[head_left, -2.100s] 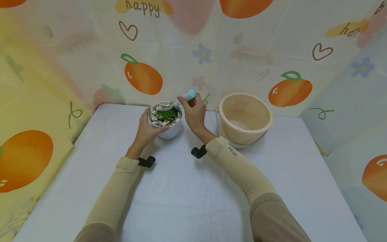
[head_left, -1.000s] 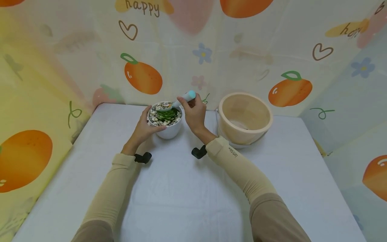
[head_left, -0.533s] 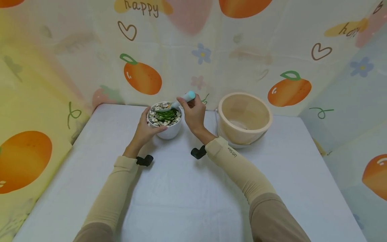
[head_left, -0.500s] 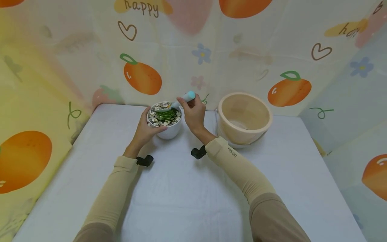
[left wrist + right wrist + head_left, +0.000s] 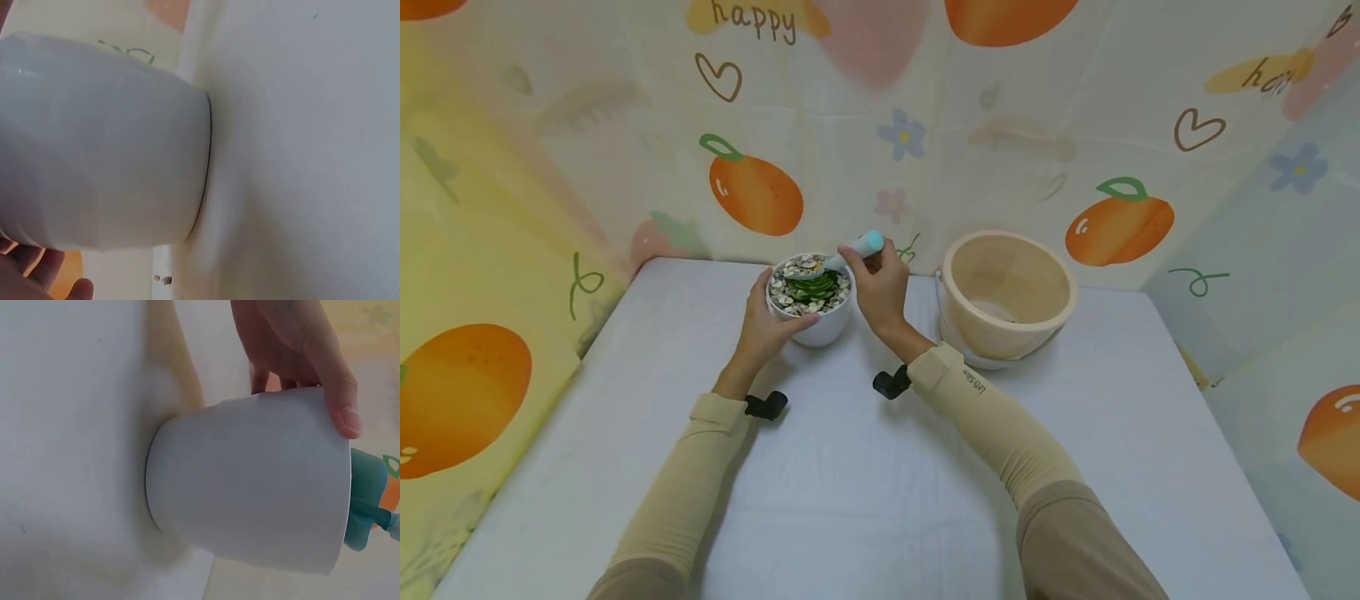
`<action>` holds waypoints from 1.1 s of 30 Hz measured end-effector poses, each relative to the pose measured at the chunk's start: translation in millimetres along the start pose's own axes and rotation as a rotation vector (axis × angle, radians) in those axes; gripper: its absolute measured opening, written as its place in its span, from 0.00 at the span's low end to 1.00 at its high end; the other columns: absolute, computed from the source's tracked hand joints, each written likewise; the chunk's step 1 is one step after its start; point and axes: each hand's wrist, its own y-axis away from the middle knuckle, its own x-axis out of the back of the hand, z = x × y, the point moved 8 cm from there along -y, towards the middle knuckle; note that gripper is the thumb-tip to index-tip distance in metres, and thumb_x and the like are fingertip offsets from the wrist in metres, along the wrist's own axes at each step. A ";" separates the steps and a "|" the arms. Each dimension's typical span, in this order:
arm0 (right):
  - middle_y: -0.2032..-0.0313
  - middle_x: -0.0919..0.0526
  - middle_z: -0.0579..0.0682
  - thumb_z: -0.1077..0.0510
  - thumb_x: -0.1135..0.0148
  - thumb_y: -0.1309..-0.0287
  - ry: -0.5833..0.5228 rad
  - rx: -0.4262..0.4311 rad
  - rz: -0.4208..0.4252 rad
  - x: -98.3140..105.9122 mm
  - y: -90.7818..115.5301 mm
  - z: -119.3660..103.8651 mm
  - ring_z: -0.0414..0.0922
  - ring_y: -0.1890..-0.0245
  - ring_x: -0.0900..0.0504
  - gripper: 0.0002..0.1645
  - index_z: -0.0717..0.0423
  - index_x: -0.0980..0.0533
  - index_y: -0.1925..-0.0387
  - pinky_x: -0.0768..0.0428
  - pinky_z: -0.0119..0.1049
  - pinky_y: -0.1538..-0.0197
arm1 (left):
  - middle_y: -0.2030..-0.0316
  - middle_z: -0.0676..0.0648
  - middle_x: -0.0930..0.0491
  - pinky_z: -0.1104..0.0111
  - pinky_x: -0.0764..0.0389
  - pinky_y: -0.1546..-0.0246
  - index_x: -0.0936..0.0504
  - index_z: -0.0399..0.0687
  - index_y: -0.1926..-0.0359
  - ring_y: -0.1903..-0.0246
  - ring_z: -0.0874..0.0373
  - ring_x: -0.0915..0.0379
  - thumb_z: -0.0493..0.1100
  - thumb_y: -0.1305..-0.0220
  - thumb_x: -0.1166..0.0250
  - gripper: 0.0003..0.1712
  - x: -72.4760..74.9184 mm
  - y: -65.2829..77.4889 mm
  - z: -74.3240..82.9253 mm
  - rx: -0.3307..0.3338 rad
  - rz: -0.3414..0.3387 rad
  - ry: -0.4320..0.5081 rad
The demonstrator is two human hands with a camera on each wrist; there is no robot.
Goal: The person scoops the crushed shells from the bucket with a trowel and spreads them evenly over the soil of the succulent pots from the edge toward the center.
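A white flowerpot stands upright on the table, filled with pale stones around a green succulent. My left hand grips the pot from its left side, thumb along the front rim, fingers round the far side. From the right, my right hand pinches the light blue handle of a small garden trowel. Its blade lies low over the stones just behind the succulent. In the right wrist view, the teal trowel blade shows beyond the pot's rim.
A cream bucket with a lowered handle stands right of the pot, close to my right forearm. A few small bits lie on the white tablecloth beside the pot. A printed curtain rises behind the table.
The trowel handle and right hand have dipped slightly, with the blade still among the stones. My left wrist has shifted a little to the right; the hand keeps its hold on the pot.
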 end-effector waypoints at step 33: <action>0.67 0.19 0.66 0.65 0.36 0.40 0.042 0.007 -0.034 -2.7 -1.0 -4.3 0.57 0.66 0.16 0.14 0.73 0.27 0.58 0.17 0.41 0.60 | 0.24 0.40 0.55 0.46 0.51 0.27 0.60 0.45 0.23 0.25 0.45 0.57 0.50 0.52 0.23 0.67 -0.1 -9.1 -2.3 0.055 -0.145 0.027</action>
